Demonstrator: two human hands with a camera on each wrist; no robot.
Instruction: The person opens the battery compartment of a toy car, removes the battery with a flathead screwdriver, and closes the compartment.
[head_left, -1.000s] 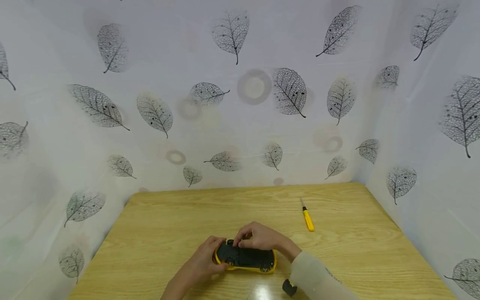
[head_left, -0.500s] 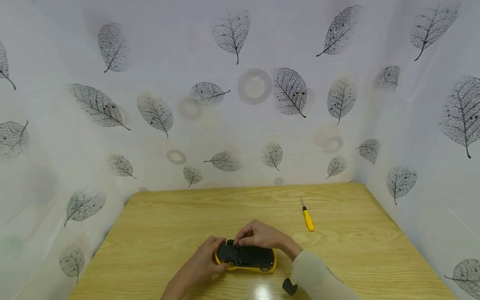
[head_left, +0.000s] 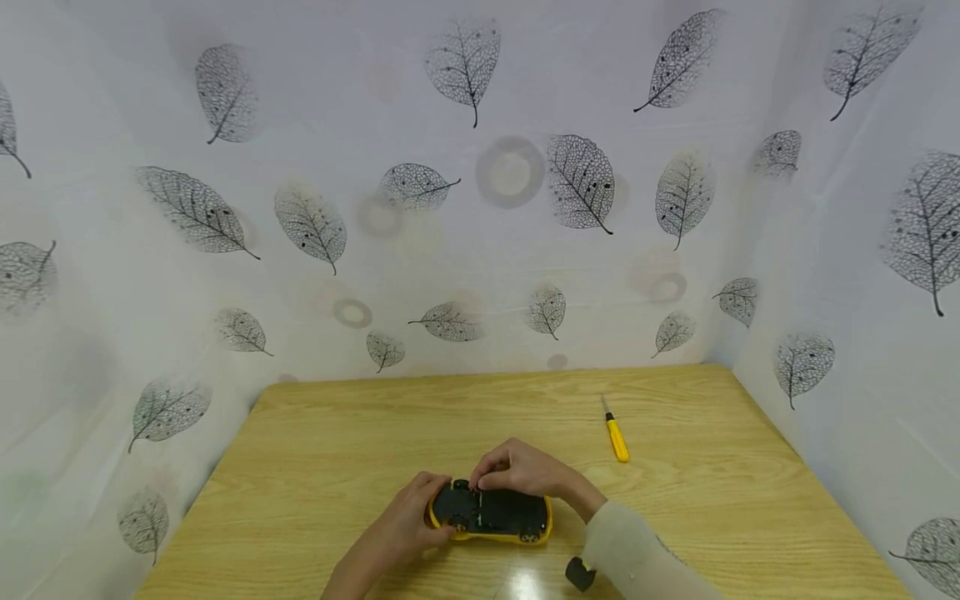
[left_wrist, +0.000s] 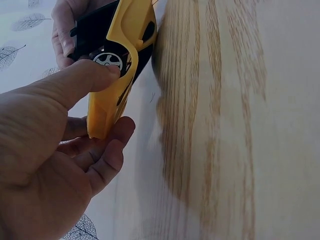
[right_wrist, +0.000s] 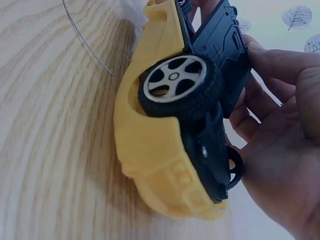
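Observation:
A yellow toy car (head_left: 510, 512) lies upside down near the table's front, its black underside facing up. My left hand (head_left: 408, 517) grips its left end; in the left wrist view the thumb (left_wrist: 95, 75) presses by a spoked wheel (left_wrist: 108, 61), with fingers below the yellow body (left_wrist: 102, 110). Over the far side of the underside, my right hand (head_left: 525, 468) pinches the edge of a black bottom plate (right_wrist: 225, 60). That plate tilts up from the body in the right wrist view, beyond a wheel (right_wrist: 175, 80). The inside of the car is mostly hidden.
A screwdriver (head_left: 617, 437) with a yellow handle lies at the back right of the wooden table (head_left: 337, 425). Beside the right sleeve (head_left: 630, 550) sits a small black piece (head_left: 579, 573). Leaf-printed cloth (head_left: 450, 250) walls the back and sides.
The right hand has risen slightly with the plate's edge, and a lighter gap now shows across the car's underside by its fingertips. The left hand has kept its place.

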